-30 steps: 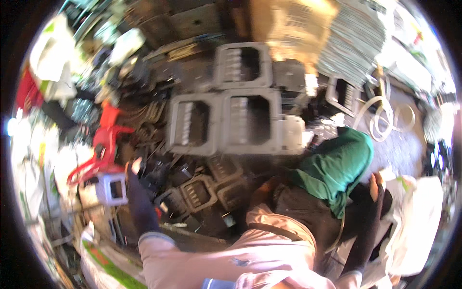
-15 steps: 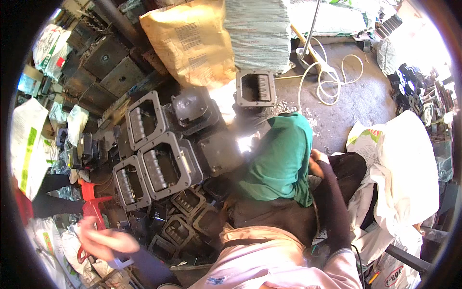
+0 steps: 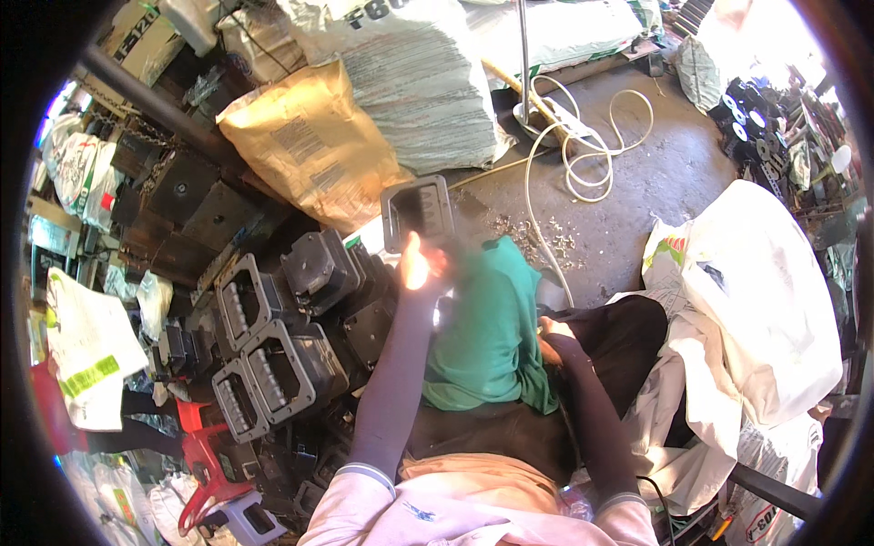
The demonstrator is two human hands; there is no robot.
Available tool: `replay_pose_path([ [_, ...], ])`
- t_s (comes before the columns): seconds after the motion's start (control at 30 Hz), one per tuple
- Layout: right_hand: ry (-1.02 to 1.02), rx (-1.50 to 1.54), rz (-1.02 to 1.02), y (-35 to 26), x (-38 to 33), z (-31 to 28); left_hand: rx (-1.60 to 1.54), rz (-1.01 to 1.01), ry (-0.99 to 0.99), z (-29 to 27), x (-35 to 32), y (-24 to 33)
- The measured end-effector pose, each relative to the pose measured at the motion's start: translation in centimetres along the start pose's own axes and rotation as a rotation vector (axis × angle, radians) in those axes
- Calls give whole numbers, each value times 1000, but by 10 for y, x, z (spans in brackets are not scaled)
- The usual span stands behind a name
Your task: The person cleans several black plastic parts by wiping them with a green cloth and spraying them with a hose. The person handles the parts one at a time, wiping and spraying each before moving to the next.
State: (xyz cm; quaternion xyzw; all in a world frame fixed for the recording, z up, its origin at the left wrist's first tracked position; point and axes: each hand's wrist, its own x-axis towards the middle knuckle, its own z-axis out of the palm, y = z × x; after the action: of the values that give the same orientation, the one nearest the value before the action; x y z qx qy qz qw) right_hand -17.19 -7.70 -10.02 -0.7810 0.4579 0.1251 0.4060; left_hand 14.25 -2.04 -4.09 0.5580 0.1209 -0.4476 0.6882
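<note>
Head view: left hand [image 3: 419,266] near edge of grey frame [image 3: 432,209], floor [image 3: 692,164] beyond right hand [image 3: 555,338]; cannot tell whether fingers grip.

Grey floor [image 3: 687,164] (bright light [image 3: 787,50] beyond).

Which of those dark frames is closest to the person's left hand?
The lone frame beside the tan paper bag, right by the left hand; the others, like the group of three frames, sit farther off to the left.
</note>
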Motion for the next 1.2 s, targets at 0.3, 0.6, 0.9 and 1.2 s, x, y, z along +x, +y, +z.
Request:
replay_pose_path([
  [0.3,324,245,-88,-12,-5,-12,315,432,-19,12,-6,39],
  [0.6,51,1711,-395,-44,-10,-126,850,74,-870,119,-18,64],
  [0.9,50,2106,-314,-44,-7,-64,904,313,-799,158,-38,47],
  [1.2,271,1664,-287,-75,1,-48,611,-6,-831,143,-52,23],
])
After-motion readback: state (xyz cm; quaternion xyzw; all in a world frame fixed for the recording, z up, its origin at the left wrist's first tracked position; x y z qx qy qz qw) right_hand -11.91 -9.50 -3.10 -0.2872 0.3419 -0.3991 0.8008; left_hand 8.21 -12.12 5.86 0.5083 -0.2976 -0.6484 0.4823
